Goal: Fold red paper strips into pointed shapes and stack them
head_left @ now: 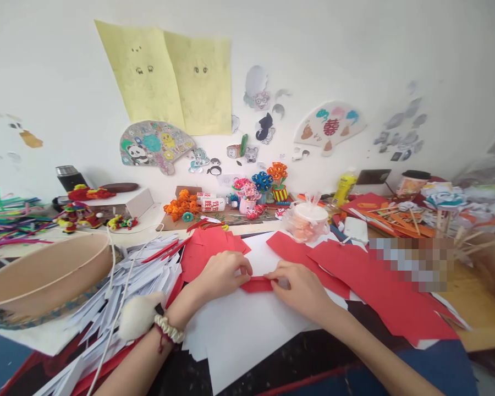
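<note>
Between my two hands lies a small piece of red paper [257,284], with a narrow folded strip along its far edge. My left hand [225,272] pinches its left end, thumb and fingers closed. At the right end, my right hand [295,283] grips the same paper between thumb and fingertips. Both hands rest over white paper sheets [247,330]. Beyond my left hand is a stack of red paper pieces [208,250]. Larger red sheets [371,280] spread out to the right of my right hand.
Cut white paper strips [148,275] pile up at the left, beside a tan round basket [45,269]. A white cable [114,275] crosses them. Behind stand a plastic-wrapped cup [309,217], pipe-cleaner flowers [247,192] and a yellow bottle [345,187]. Wooden sticks [414,220] lie at the right.
</note>
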The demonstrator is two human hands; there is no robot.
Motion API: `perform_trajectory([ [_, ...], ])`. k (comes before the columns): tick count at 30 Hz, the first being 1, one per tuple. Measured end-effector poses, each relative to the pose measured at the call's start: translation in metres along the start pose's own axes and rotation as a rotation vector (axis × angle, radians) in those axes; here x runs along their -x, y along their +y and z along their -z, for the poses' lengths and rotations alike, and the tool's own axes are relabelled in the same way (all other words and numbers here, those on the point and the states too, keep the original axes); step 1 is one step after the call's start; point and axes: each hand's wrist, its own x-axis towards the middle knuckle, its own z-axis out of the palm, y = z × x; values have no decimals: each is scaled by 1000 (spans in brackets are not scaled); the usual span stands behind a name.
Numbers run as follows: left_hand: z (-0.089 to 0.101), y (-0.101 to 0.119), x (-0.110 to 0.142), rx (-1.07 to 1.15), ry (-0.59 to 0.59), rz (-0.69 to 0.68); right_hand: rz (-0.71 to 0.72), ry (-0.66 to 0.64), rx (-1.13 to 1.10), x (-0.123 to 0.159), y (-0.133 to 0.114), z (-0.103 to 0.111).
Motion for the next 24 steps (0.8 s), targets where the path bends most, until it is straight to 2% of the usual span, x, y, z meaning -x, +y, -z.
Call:
perform_trajectory([
  [6,-5,-6,-8,97,-67,61,-14,-56,-38,-21,-3,6],
  [13,-12,-14,-10,189,-83,83,14,-252,-180,-44,14,2],
  [18,0,-11,-9,237,-80,41,-31,-319,-418,-44,17,3],
  [24,18,0,-14,237,-113,-1,87,-391,-539,-41,9,8],
])
